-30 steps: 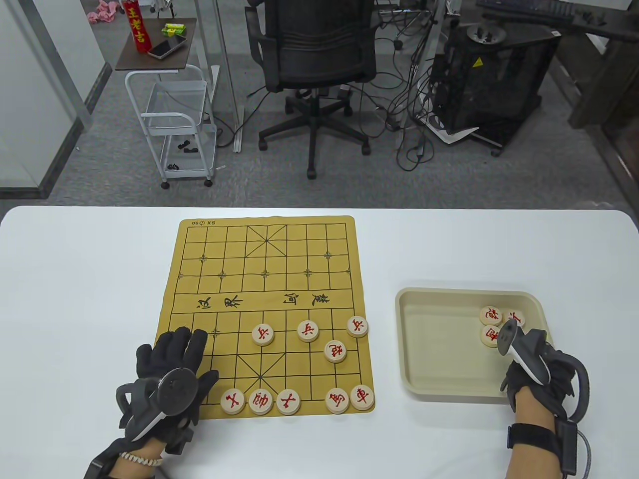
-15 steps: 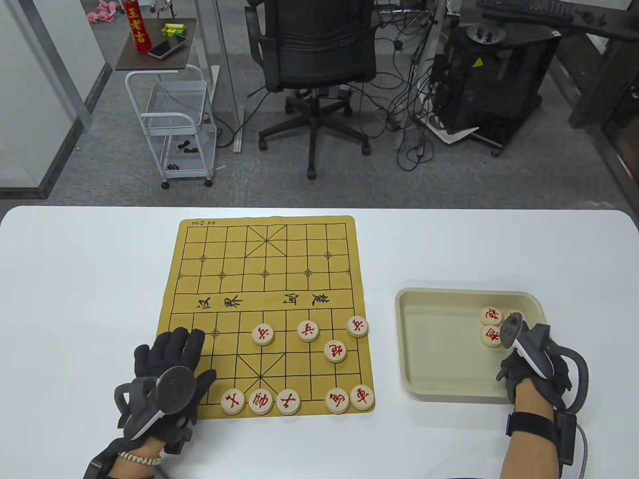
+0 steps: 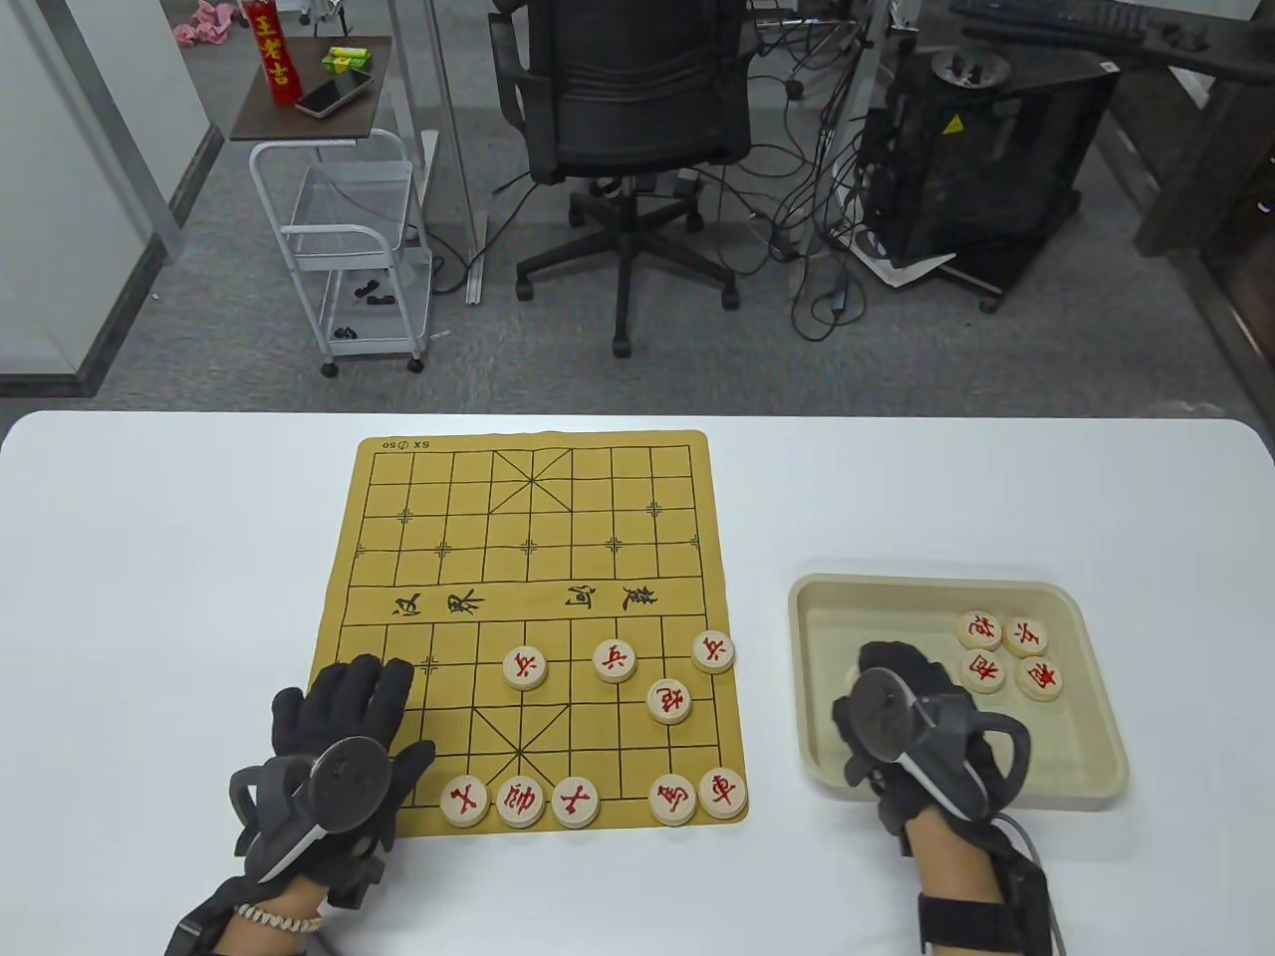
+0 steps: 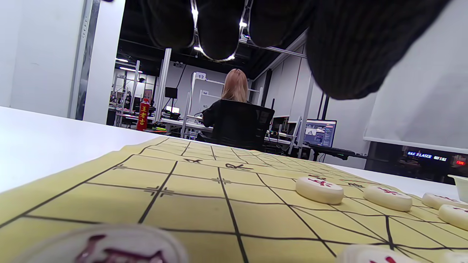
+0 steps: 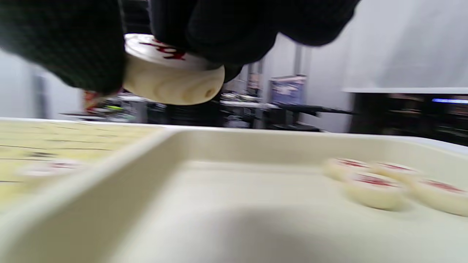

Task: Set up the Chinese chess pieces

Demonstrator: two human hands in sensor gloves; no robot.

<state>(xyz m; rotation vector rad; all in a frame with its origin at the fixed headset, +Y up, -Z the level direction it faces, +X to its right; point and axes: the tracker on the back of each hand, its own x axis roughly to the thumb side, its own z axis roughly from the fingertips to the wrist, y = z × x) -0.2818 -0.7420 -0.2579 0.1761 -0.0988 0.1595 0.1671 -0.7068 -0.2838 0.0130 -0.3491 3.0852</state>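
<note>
The yellow chess board lies mid-table with several red-lettered wooden pieces on its near half: a row along the near edge, three soldiers and a cannon. My left hand rests flat on the board's near left corner, fingers spread and empty; its fingers hang over the board in the left wrist view. My right hand is over the left part of the beige tray and pinches one piece above the tray floor.
Several more pieces lie in the tray's far right corner, also in the right wrist view. The tray stands right of the board on the white table. An office chair and a cart stand beyond the far edge.
My right hand has moved left from the pieces in the tray's right corner to over the tray's left part, uncovering those pieces. The left hand has stayed put.
</note>
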